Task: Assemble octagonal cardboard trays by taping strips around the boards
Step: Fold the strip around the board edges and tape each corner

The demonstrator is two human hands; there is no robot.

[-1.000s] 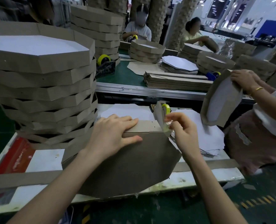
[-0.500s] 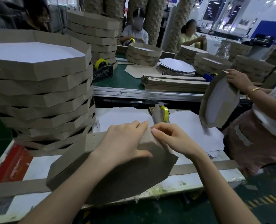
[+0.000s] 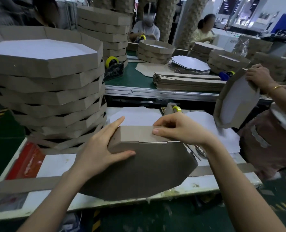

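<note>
**A:** Where's the tray at?

**B:** The octagonal board (image 3: 147, 168) stands tilted on its near edge at the front of the surface (image 3: 205, 185), brown face toward the wearer. A cardboard strip (image 3: 135, 133) is folded along its top edge and round the upper left corner.

**A:** And the hands?

**B:** The left hand (image 3: 102, 148) lies spread with its fingers straight, pressing board and strip corner together. The right hand (image 3: 177, 129) pinches the strip at the top edge, thumb on its outer face and fingers curled over the far side.

**A:** Which step, then?

**B:** I'd judge one side is being seated and rubbed down. A pale line at the seam may be tape, but I can't be sure. The board's right-hand edges look bare.

**A:** Next?

**B:** Probably a piece from the tape dispenser (image 3: 171, 109) just behind. Then turn the board to the next side, holding the strip square to the edge so no gap opens.

**A:** Anything readable?

**B:** No. The dispenser's yellow roll, the stack of finished trays (image 3: 47, 77) at left and the red sheet (image 3: 26, 161) show no legible writing or brand.
</note>
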